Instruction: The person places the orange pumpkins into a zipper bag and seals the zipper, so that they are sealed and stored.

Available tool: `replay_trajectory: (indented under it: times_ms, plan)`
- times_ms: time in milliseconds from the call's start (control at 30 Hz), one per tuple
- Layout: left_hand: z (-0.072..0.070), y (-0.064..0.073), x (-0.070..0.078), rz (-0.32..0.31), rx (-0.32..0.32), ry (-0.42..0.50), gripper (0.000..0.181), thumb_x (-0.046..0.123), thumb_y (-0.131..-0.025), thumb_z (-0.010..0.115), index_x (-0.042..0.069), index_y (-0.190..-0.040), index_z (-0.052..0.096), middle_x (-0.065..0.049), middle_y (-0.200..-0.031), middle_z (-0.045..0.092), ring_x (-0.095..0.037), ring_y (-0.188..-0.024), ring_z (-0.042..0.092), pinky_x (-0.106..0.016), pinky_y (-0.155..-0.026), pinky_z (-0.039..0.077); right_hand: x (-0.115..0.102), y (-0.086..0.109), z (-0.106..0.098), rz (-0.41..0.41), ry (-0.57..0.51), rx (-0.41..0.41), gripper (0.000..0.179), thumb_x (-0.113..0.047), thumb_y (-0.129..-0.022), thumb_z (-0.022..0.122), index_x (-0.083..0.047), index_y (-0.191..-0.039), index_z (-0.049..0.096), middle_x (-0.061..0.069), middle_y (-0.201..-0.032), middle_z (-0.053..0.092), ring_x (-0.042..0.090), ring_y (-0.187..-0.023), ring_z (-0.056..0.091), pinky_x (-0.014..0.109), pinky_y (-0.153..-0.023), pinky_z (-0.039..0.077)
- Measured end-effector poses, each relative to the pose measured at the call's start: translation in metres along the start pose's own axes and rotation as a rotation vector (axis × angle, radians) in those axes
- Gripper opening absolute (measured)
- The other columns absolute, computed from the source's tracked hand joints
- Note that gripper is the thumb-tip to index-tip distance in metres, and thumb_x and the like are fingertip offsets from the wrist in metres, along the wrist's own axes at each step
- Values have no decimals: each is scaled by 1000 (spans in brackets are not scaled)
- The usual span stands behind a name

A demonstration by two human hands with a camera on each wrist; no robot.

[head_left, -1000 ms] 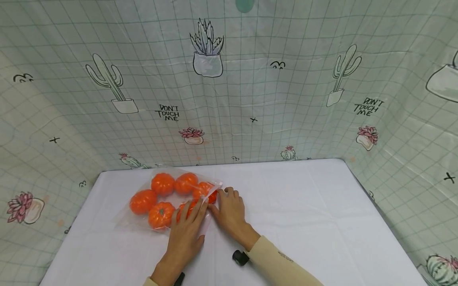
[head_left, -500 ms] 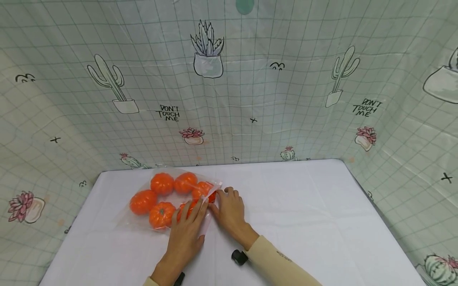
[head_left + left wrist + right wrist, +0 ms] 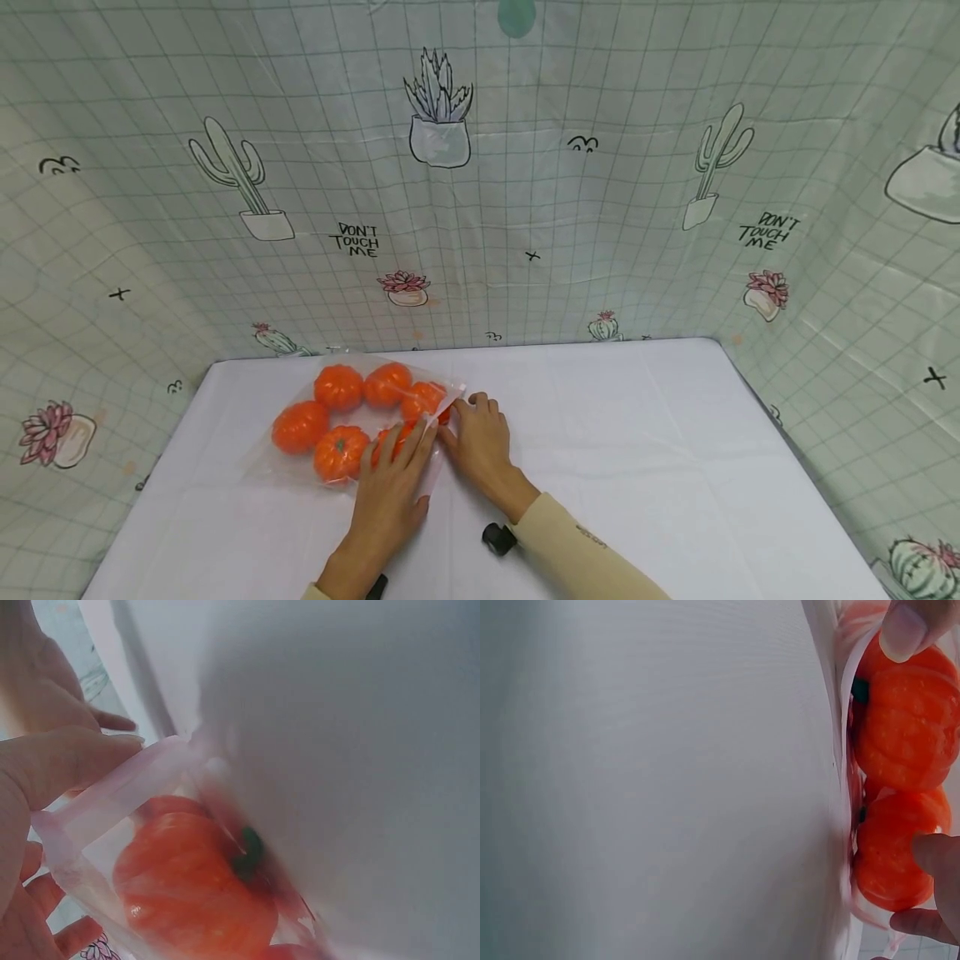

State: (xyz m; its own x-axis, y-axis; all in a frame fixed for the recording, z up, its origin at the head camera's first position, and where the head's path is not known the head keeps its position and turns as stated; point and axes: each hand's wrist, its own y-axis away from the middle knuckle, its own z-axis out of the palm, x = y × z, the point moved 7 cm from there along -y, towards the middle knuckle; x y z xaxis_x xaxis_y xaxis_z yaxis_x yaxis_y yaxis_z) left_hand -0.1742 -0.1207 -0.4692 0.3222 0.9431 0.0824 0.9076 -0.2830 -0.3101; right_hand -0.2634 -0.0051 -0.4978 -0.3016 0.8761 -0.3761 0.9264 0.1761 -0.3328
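Observation:
A clear plastic bag lies on the white table, filled with several orange toy pumpkins with green stems. My left hand rests on the bag's right part, fingers straight and spread, thumb apart near its edge. My right hand is at the bag's mouth, its bent fingers and thumb holding the rim. The left wrist view looks through the raised mouth at a pumpkin, under a pinkish rim band. In the right wrist view, fingers and a thumb overlap two pumpkins just inside the rim.
The white-covered table extends right of the hands. A gridded curtain with cactus drawings stands behind it and along both sides. A small black camera sits by the right sleeve.
Both hands and the bag stay nearly in place. The right forearm and its black camera have shifted very slightly left, and the head view has tilted a little.

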Motion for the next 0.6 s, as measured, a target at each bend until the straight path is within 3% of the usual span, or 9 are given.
replay_trajectory:
  times_ms: [200, 600]
  plan:
    - [1, 0, 1, -3, -17, 5, 106, 21, -69, 100, 11, -159, 47, -8, -163, 47, -39, -145, 42, -62, -117, 36, 0, -1, 1, 9, -12, -22, 46, -39, -95, 79, -9, -130, 74, 18, -120, 66, 33, -103, 62, 45, -86, 59]
    - [3, -1, 2, -4, -33, -12, 108, 23, -69, 100, 13, -161, 45, -9, -165, 45, -38, -145, 40, -61, -118, 35, 11, 6, -3, 9, -24, 16, 48, -37, -91, 83, -6, -126, 73, 17, -117, 66, 33, -102, 63, 45, -84, 58]
